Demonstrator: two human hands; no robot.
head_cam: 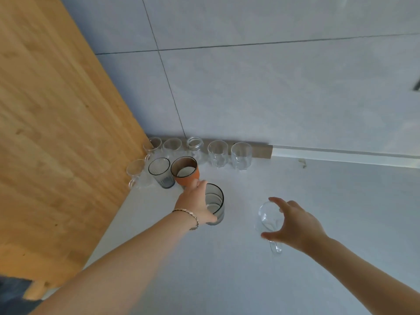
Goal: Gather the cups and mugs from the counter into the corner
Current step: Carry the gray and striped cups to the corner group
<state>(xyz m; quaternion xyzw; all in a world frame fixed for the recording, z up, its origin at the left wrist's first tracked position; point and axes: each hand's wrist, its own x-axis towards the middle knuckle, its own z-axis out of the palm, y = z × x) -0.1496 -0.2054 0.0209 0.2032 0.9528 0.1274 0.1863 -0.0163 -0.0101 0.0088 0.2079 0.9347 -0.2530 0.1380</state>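
Observation:
My left hand (197, 201) grips a grey tinted glass (216, 204) by its side, upright on the white counter (295, 280), just in front of an orange cup (185, 170). My right hand (293, 223) wraps over a clear glass mug (268, 220) with its handle pointing toward me. In the corner stand several clear glasses: a dark-rimmed ribbed glass (160, 172), a handled mug (136, 173), a jar (194, 148), and two tumblers (217, 153) (241, 155) along the wall.
A wooden panel (56, 133) closes the left side of the counter. Grey tiled wall (272, 87) runs behind, with a brown strip (261, 151) at its base.

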